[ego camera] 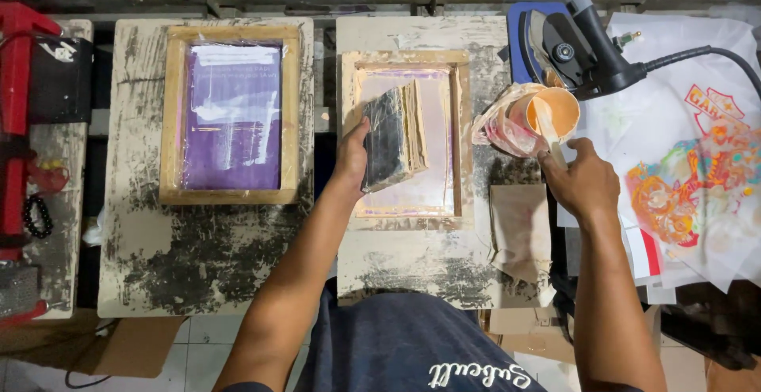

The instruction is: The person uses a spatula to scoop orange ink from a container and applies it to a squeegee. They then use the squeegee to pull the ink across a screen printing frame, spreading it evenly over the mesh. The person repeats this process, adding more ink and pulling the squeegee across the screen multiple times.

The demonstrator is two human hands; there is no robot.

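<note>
Gripping the squeegee [394, 137] on the right-hand screen frame [404, 134], the left hand [351, 156] steadies it. The right hand [583, 176] holds a spatula [547, 126] in the tilted ink cup [545, 114]; ink may drip onto the table [412, 265].

The left hand [351, 156] hides the squeegee [390, 137] handle. At 3 o'clock, the printed sheets [697, 170] run off the edge. The red press [17, 114] at 9 o'clock is cut off. Both elbows leave the bottom edge.
</note>
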